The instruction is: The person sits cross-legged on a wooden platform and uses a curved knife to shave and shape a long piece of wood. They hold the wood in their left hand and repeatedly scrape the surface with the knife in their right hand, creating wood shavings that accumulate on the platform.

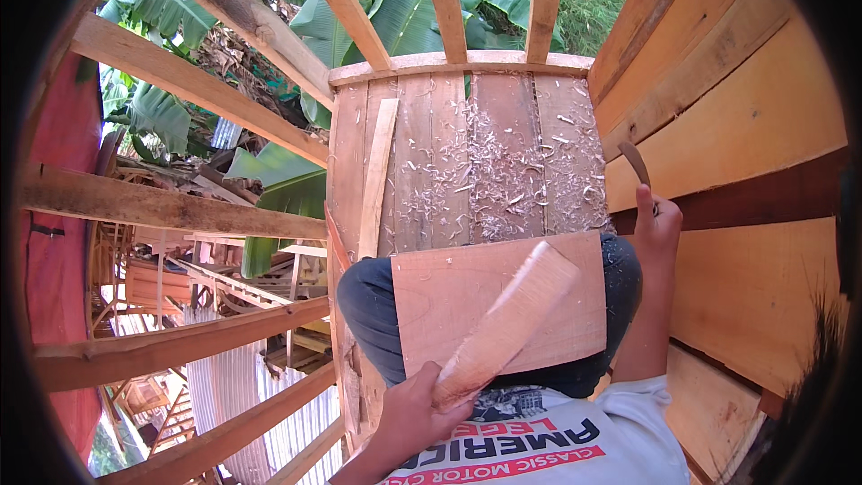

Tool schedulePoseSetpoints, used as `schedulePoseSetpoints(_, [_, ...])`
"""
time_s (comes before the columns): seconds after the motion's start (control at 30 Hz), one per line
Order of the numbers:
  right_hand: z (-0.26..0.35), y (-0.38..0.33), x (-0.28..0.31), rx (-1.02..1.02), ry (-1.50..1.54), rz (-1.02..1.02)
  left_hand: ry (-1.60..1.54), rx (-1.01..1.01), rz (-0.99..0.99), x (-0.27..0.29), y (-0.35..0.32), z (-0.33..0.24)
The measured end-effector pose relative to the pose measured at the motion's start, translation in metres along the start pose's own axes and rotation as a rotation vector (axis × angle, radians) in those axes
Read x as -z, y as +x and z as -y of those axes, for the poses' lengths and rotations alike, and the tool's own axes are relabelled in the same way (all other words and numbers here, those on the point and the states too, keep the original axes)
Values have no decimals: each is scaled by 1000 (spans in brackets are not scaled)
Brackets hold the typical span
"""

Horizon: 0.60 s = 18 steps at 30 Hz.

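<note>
My left hand (419,413) is closed round the lower end of a pale, flat, carved piece of wood (512,323), which slants up to the right. Under it a square wooden board (440,287) rests across my lap. Off to the right, my right hand (661,213) is raised and closed on a curved brown strip-like tool (635,163). The tool's upper end hooks left; its lower part is hidden in my fist, and I cannot tell its exact kind.
Curly wood shavings (512,171) lie over the plank floor (350,144) ahead. A narrow wooden strip (379,180) lies on its left side. Slatted rails (197,216) stand at the left, and a plank wall (754,278) rises close to my right arm.
</note>
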State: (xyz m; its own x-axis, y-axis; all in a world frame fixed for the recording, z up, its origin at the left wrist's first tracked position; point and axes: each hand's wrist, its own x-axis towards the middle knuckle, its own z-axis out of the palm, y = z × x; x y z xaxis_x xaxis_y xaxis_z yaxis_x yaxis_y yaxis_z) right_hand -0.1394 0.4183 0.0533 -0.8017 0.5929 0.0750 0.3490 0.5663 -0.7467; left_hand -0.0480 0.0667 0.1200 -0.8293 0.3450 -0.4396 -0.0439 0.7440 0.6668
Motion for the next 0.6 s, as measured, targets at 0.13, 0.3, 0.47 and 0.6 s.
schedulePoseSetpoints(0.13, [18,-54,-7,161,40,244,-27,124,-326,10,19,9])
schedulePoseSetpoints(0.3, [48,-94,-23,324,-74,479,28,-41,-334,17,27,2])
schedulePoseSetpoints(0.47, [40,-80,-27,346,-142,296,80,-94,-324,15,28,4])
schedulePoseSetpoints(0.6, [38,-71,-19,320,-236,287,122,-104,-315,15,28,4])
